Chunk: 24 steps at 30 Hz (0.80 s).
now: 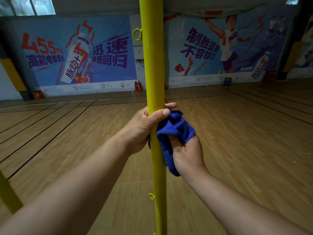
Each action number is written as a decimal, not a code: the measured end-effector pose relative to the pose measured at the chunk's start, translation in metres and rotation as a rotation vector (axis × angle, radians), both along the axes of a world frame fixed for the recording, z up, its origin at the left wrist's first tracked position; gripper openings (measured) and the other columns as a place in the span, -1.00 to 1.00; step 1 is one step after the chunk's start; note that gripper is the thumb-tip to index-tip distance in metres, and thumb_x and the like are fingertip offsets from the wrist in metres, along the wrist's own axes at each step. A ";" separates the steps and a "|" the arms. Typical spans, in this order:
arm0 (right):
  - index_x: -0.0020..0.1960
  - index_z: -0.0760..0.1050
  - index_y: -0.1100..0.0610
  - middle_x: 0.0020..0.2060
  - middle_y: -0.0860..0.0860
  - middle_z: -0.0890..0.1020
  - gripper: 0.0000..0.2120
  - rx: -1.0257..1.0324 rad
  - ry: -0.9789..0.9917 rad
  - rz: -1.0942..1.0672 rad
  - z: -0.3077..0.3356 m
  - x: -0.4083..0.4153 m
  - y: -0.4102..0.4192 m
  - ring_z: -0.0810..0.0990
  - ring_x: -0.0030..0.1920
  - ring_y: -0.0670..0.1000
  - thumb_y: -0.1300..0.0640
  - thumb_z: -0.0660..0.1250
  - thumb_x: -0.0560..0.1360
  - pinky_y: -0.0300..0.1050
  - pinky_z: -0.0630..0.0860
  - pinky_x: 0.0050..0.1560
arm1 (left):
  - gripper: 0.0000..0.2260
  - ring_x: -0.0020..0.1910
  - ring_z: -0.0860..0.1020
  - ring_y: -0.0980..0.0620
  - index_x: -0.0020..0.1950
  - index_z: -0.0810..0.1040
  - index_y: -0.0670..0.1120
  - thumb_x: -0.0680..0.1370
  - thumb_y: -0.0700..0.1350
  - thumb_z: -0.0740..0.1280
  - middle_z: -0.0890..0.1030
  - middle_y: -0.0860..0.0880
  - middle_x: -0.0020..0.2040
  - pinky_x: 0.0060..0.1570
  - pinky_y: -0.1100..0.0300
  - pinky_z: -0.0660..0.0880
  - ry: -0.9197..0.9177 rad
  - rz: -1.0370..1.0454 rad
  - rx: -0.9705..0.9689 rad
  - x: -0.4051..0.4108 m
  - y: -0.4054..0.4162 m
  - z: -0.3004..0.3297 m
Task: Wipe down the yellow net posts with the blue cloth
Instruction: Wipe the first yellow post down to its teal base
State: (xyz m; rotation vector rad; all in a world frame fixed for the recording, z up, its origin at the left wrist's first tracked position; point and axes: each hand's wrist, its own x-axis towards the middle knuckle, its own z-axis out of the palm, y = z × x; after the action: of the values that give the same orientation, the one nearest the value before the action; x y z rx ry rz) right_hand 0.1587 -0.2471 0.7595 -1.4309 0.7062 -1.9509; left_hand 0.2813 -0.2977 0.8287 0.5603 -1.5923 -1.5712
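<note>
The tall, round yellow metal net post (155, 73) stands upright and runs from 12 o'clock to 6 o'clock through the centre of the view. The left hand (144, 128) wraps around the post from the 9 o'clock side, thumb across the front, fingertips showing past the far side. Directly below it, at the 3 o'clock side of the post, the right hand (186, 153) clenches the crumpled blue microfibre cloth (174, 131). The cloth is pressed against the post and partly wraps behind it; a blue edge shows at the post's 9 o'clock side. One end hangs down beside the right wrist. A small yellow ring hook (137, 34) projects from the post toward 9 o'clock high up; a smaller yellow hook (151, 196) projects low down. The wooden plank court floor (245, 141) carries dark lines. A blue printed wall banner (76, 53) lies at 11 o'clock.
</note>
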 end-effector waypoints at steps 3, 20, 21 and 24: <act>-0.12 0.61 0.03 -0.16 0.02 0.70 -0.83 0.073 0.057 -0.017 -0.025 -0.001 0.001 0.67 -0.16 0.07 -0.06 0.41 0.47 -0.07 0.59 -0.15 | -0.47 0.34 0.55 -0.03 0.27 0.65 -0.08 0.35 0.08 0.56 0.65 -0.06 0.28 0.23 0.16 0.54 0.002 0.030 -0.023 0.000 -0.001 -0.003; 0.09 0.65 -0.16 0.02 -0.09 0.73 -0.78 0.465 0.168 0.058 -0.126 -0.010 0.012 0.68 0.12 -0.02 0.02 0.36 0.48 0.22 0.56 0.27 | -0.49 -0.19 0.64 0.00 0.02 0.70 -0.09 0.21 0.18 0.64 0.66 -0.09 -0.13 -0.08 0.13 0.62 0.237 0.211 -0.015 -0.010 0.023 -0.033; 0.07 0.65 -0.22 -0.01 -0.13 0.73 -0.78 0.441 0.161 0.037 -0.116 -0.007 0.011 0.68 0.09 -0.09 0.02 0.34 0.49 0.23 0.57 0.25 | -0.44 -0.22 0.63 0.00 0.01 0.68 -0.11 0.18 0.21 0.65 0.65 -0.09 -0.17 -0.10 0.13 0.62 0.232 0.231 -0.008 -0.011 0.024 -0.036; 0.10 0.64 -0.09 0.03 -0.05 0.72 -0.82 0.342 0.125 0.050 -0.093 -0.006 0.007 0.68 0.12 -0.01 0.10 0.36 0.54 0.15 0.60 0.23 | -0.32 -0.28 0.60 -0.02 -0.04 0.63 -0.15 0.11 0.33 0.62 0.61 -0.09 -0.25 -0.11 0.12 0.60 0.185 0.285 -0.012 -0.015 0.027 -0.049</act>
State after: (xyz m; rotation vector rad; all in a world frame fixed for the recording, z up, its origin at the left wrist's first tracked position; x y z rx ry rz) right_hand 0.1532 -0.2402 0.6667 -1.3491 0.9973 -1.6181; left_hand 0.2667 -0.2707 0.7793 0.5895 -1.3193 -1.3572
